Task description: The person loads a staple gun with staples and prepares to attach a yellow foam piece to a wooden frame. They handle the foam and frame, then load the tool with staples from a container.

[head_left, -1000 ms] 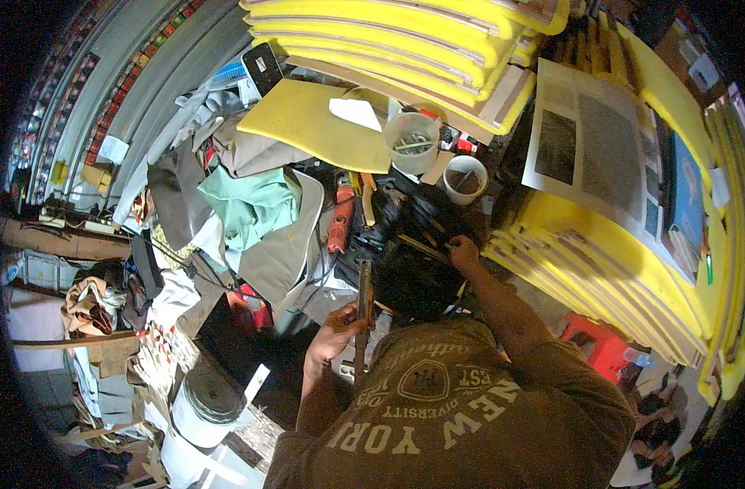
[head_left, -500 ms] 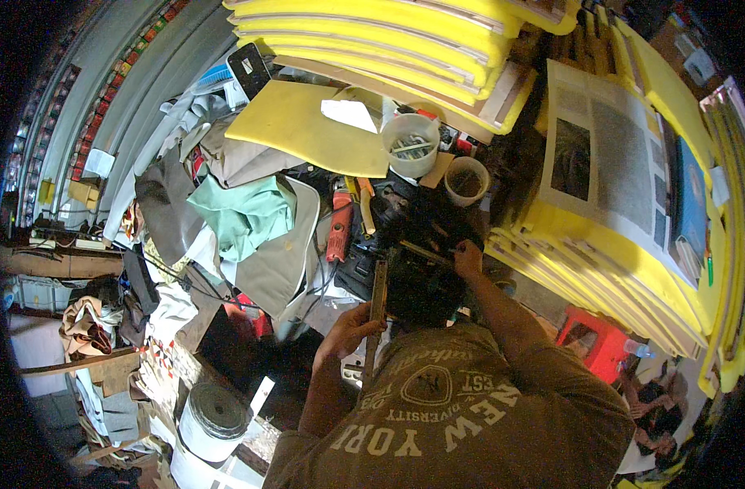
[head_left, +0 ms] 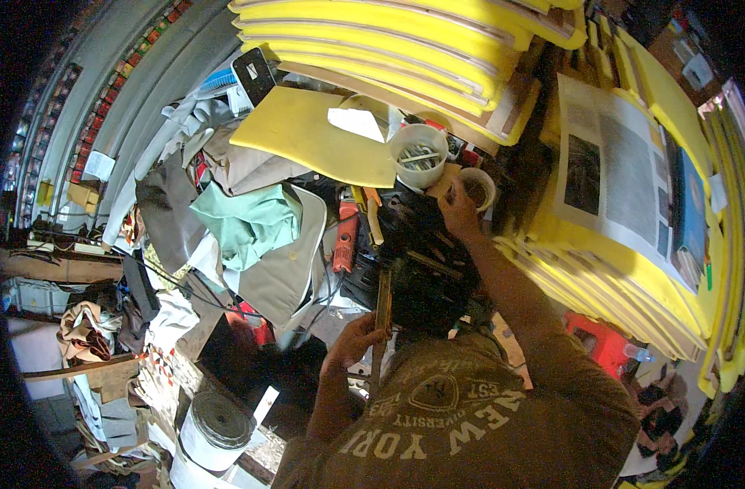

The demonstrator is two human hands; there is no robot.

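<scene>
Between our two hands sits a dark bulky object (head_left: 425,269), and we cannot tell exactly what it is because it is in shadow. Our left hand (head_left: 358,336) is below it, near our chest, and its fingers are closed around a narrow wooden strip (head_left: 382,314) that stands almost upright against the near side of the dark object. Our right hand (head_left: 458,213) is stretched out above the dark object, and it touches a small round cup (head_left: 478,186); the fingers seem curled at the rim, but we cannot tell if they really hold it. Just beside this hand, to the left, stands a white plastic tub (head_left: 419,155) with metal pieces inside. Beyond the tub lies a flat yellow foam sheet (head_left: 315,138) with a white paper (head_left: 358,124) on it. Farther above both hands there is a stack of yellow boards (head_left: 405,41), and to the right of the right arm more yellow boards (head_left: 625,277) lean, with a printed page (head_left: 617,175) on top. To the left of the left hand we see an orange power tool (head_left: 344,236), then a green cloth (head_left: 246,224) and a beige cloth (head_left: 287,269) in a heap on the crowded counter (head_left: 225,163). Below the left hand, well apart, stands a white bucket (head_left: 213,432) on the floor.
</scene>
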